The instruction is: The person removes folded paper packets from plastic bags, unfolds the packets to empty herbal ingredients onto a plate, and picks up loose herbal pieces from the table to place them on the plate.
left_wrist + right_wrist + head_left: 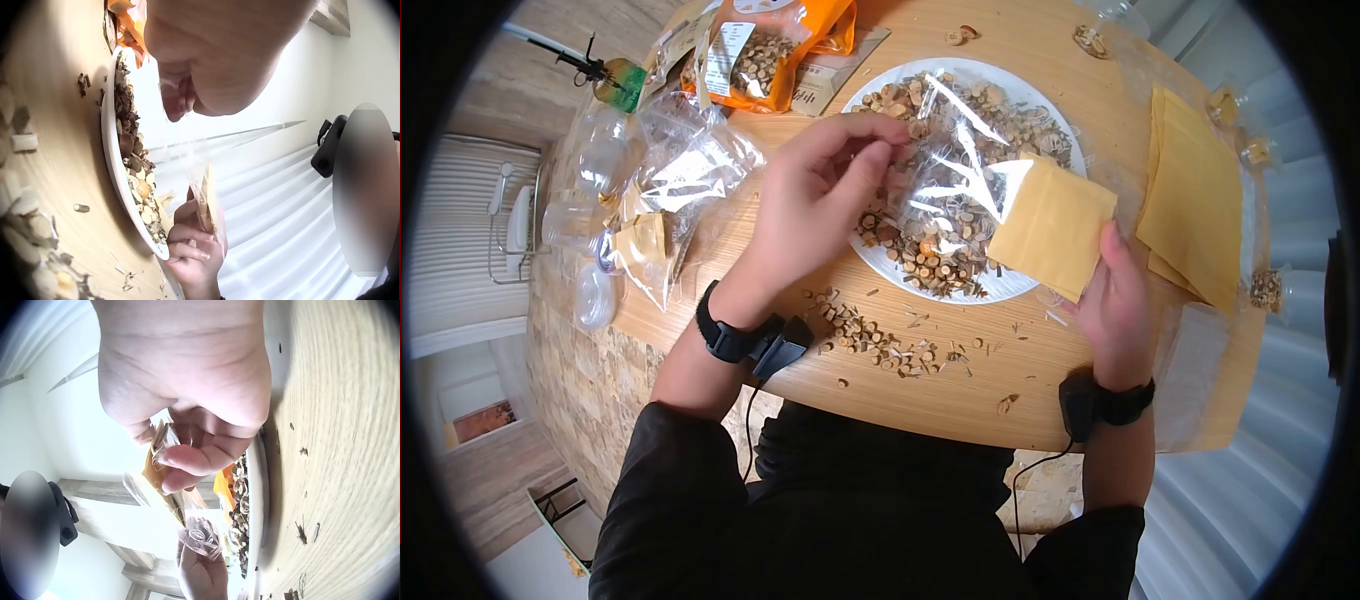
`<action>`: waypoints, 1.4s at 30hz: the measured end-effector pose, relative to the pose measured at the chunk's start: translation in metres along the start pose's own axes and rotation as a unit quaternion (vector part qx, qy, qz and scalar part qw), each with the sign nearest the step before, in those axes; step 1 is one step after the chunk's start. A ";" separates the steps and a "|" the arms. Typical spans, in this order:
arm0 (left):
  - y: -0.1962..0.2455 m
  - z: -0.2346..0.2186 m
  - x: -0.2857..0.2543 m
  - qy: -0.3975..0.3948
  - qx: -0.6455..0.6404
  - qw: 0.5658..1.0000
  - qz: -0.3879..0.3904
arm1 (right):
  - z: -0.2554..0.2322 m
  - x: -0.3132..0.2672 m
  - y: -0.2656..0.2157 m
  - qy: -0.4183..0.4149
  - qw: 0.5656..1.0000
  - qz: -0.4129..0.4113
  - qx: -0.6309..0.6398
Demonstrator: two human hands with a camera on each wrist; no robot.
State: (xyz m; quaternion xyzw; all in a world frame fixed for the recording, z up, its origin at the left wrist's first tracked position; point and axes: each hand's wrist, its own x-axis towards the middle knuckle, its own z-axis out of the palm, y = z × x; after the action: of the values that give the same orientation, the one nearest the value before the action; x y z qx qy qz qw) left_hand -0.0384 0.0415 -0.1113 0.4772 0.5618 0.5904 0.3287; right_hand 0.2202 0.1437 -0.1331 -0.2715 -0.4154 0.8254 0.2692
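My left hand [825,195] pinches the edge of a clear plastic bag [960,185] between thumb and fingertips. At the bag's other end, my right hand [1115,295] grips a folded yellow paper packet [1055,225] by its right side, thumb along the edge. In the right wrist view, clear plastic and yellow paper [153,465] lie together between the fingers. Both hands hold the bag over a white plate [1015,82] heaped with dried slices, twigs and chips [945,270]. The glossy bag partly covers the heap.
Loose dried pieces [870,340] lie along the near table edge. To the left are crumpled clear bags [700,165] and plastic cups [590,225]; behind stands an orange bag [790,60]. Yellow paper sheets [1195,200] and small filled containers [1266,290] sit at the right.
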 end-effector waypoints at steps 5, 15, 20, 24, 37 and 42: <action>0.011 -0.012 0.007 -0.011 -0.170 0.980 -0.101 | 0.018 0.002 -0.004 -0.021 0.999 -0.032 -0.033; 0.010 -0.006 -0.004 -0.312 -0.145 0.909 -0.236 | 0.015 -0.001 -0.003 -0.189 0.973 -0.051 -0.123; 0.013 0.004 -0.007 -0.300 -0.081 0.924 -0.224 | 0.026 -0.006 -0.002 -0.195 0.962 -0.114 -0.153; 0.013 -0.001 -0.005 -0.304 -0.063 0.923 -0.228 | 0.014 -0.002 -0.002 -0.218 0.974 0.021 -0.059; -0.014 -0.021 0.010 0.042 -0.410 0.910 -0.051 | 0.010 0.006 -0.007 -0.068 0.992 -0.064 0.083; -0.020 -0.026 0.013 0.100 -0.463 0.875 -0.101 | -0.004 0.008 -0.006 -0.118 0.964 -0.069 0.227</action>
State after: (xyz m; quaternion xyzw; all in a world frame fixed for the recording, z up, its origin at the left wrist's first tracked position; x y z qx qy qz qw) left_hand -0.0696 0.0476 -0.1265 0.1492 0.2992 0.7914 0.5117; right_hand 0.2188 0.1546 -0.1316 -0.0746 -0.2641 0.9036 0.3290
